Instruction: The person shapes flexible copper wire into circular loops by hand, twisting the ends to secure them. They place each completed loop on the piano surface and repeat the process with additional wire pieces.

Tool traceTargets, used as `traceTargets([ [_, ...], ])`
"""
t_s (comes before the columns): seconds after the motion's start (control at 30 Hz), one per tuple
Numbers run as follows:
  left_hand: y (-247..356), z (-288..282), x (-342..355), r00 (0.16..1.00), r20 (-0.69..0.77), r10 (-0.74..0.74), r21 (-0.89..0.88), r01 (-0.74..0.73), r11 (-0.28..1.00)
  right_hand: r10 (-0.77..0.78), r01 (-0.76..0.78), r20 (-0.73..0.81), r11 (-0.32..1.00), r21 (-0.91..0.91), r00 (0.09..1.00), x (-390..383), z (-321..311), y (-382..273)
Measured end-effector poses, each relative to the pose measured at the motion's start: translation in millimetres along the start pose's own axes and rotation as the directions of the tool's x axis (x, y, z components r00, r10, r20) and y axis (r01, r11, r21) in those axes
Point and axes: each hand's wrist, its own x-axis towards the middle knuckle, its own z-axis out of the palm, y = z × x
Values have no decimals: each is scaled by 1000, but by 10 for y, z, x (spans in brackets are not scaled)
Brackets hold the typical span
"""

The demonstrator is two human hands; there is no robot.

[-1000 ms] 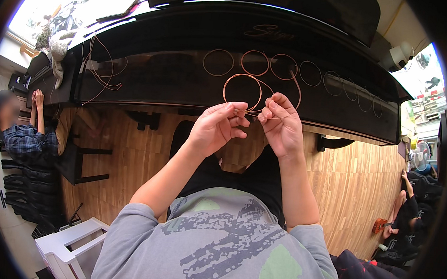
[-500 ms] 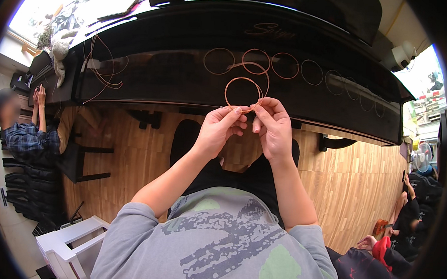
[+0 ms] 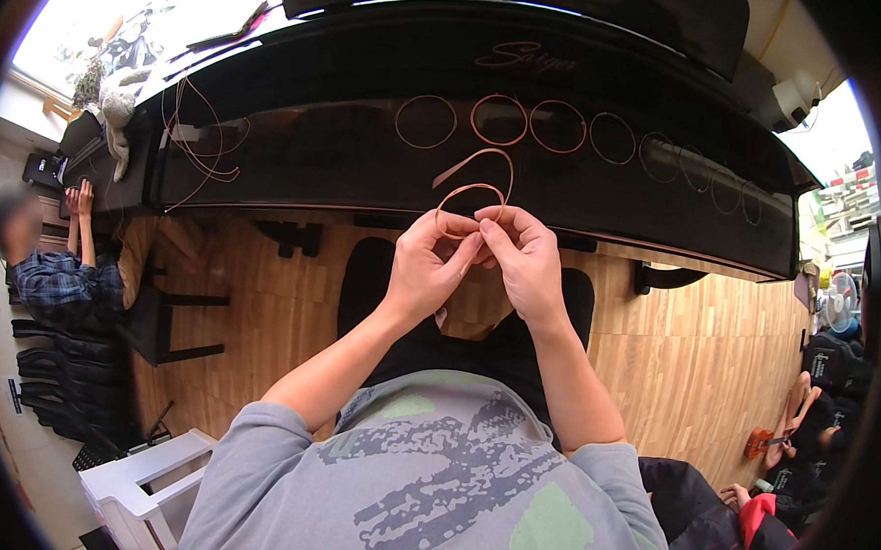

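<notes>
A copper-coloured wire [image 3: 467, 186], bent into a loop with a flat, ribbon-like end curling up above it, sits between my two hands at the near edge of a glossy black piano [image 3: 317, 176]. My left hand [image 3: 423, 266] pinches the left side of the loop between thumb and fingers. Close against it, my right hand [image 3: 526, 271] pinches the right side, so the fingertips nearly meet. The lower part of the loop is hidden behind my fingers. Beyond my hands, several coiled wires lie in a row, among them a copper coil [image 3: 497, 144] and a silvery coil [image 3: 612, 163].
Loose, tangled copper wires [image 3: 205, 157] lie on the piano's left part. A person in a plaid shirt [image 3: 62, 283] sits at far left near a black stool [image 3: 189, 303]. A white stool [image 3: 146, 488] stands at lower left. Other people sit at right, past the wooden floor [image 3: 682, 374].
Both hands have drawn closer together and slightly nearer to me. The loop has sunk lower between the fingers, and its flat end now stands apart from the coils behind.
</notes>
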Motion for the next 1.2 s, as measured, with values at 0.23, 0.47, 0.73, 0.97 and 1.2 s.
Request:
traceTargets([
  [0.23,102,-244,-27,972,233,-20,-384,111,917,-216,164,-62,871,-464,974,-55,-22,-17],
  [0.47,221,-278,94,964,212,-162,-323,226,919,-316,299,83,732,-612,945,-188,42,-154],
  [0.73,187,-302,83,963,219,-160,-356,231,905,24,5,122,972,-236,992,-176,-94,-291],
  [0.97,225,-234,59,927,307,-217,-494,350,796,50,-52,271,999,0,961,-113,-168,-212],
  [1.2,242,-157,40,931,242,-272,-514,361,778,-97,148,189,948,-282,977,-119,-185,-233],
])
